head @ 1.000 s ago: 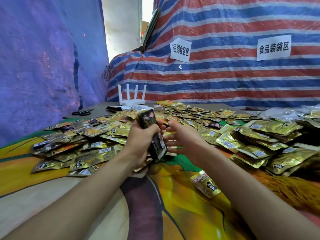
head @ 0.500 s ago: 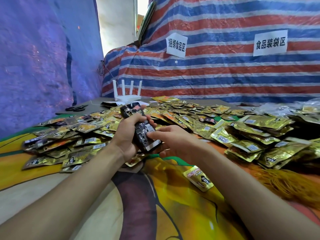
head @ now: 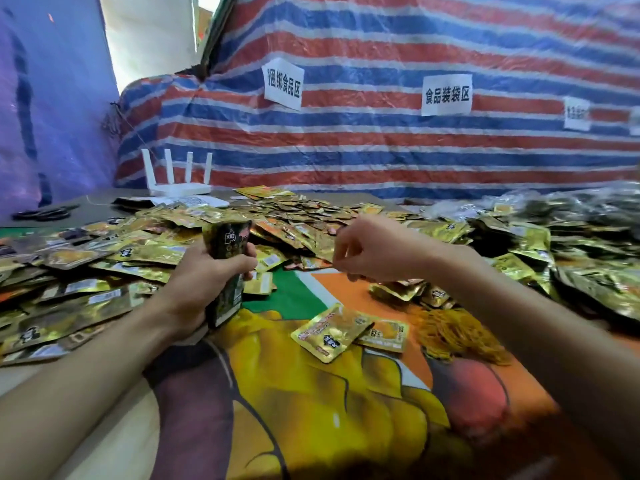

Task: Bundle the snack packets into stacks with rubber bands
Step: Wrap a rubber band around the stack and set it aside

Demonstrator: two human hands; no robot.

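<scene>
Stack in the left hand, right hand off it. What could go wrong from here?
1. Only the left hand grips the stack, upright and around its middle. The glossy packets may slip or fan out before a band goes on.
2. The rubber bands lie in a tangled heap, so the right hand might drag out several at once.
3. Whether the right hand already pinches a band is unclear.

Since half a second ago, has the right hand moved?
Yes. The right hand has left the packet stack in the left hand and shifted rightward, past the loose packet, toward the rubber bands.
</scene>
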